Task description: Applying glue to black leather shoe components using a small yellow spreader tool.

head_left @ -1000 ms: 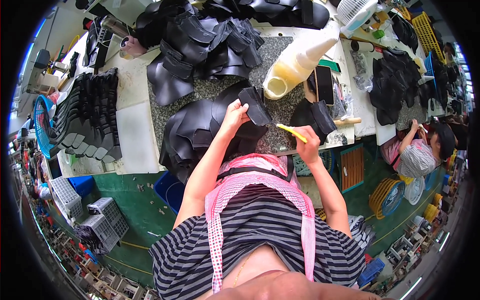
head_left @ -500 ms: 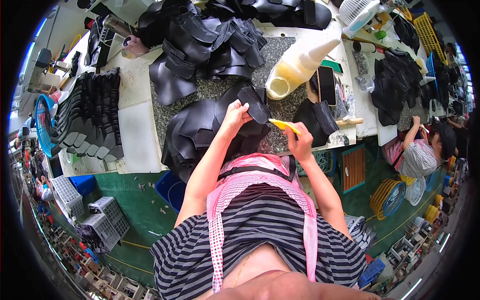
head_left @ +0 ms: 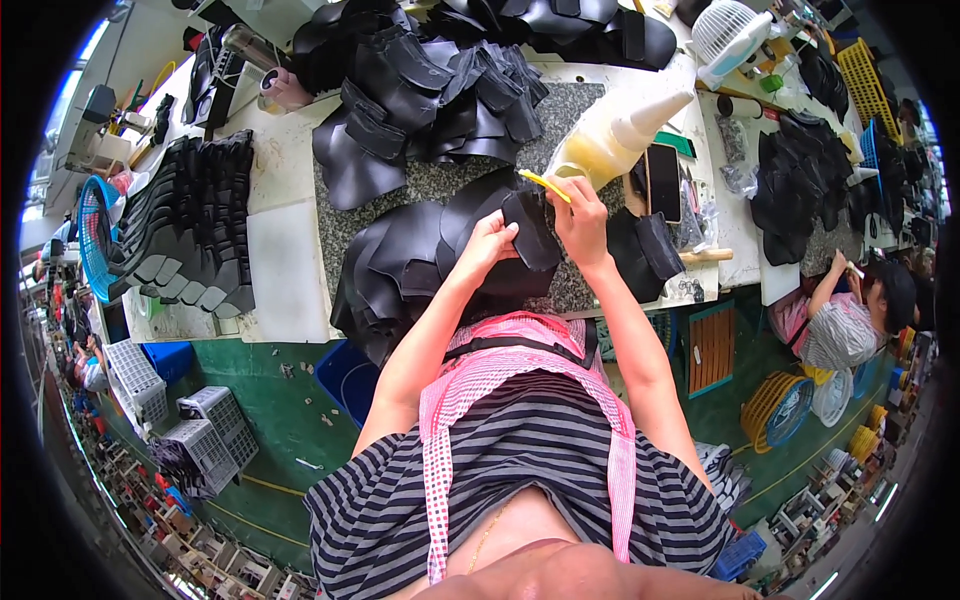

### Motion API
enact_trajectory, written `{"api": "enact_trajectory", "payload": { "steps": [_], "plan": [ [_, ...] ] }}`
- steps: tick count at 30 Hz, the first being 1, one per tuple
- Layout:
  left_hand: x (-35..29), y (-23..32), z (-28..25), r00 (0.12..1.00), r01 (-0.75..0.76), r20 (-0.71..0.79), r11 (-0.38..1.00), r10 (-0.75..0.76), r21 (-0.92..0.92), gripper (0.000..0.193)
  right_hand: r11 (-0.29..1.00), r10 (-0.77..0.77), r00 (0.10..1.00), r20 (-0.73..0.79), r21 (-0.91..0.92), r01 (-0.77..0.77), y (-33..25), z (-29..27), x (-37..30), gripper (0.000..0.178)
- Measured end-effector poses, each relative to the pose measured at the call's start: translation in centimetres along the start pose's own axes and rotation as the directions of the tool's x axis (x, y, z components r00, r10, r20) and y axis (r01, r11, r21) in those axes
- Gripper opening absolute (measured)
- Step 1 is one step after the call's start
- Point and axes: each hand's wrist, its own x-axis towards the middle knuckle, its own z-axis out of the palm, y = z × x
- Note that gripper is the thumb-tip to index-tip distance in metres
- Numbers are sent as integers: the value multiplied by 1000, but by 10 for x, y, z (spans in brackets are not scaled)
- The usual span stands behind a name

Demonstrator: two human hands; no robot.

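Observation:
Between the thumb and fingers of my left hand is a small black leather-like piece, pinched at its left edge. My right hand grips a slim yellow brush, close to the mouth of a cut-open plastic bottle with yellowish, glue-like contents. The brush's working end cannot be made out. Under and left of my hands, larger black leather-like panels overlap in a pile on the speckled stone slab. Another black piece lies right of my right hand.
Behind the slab rises a heap of black pieces. Rows of stacked black parts stand left, beside a white board. A phone and a wooden-handled tool lie right. Further right, another person works.
My right hand has moved up and left with the brush, from the black piece's edge to the bottle's mouth. My left hand has shifted slightly right and down, still holding the piece.

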Motion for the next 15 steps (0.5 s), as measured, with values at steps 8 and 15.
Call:
{"api": "enact_trajectory", "payload": {
  "steps": [8,15],
  "plan": [
    [-42,68,-32,958,-215,-185,976,219,44,24,977,199,976,-92,-60,-205,13,-45,-28,7],
    [-54,211,-49,739,-579,-280,790,613,203,25,944,326,915,-238,26,-330,30,-64,-42,10]
  ]
}}
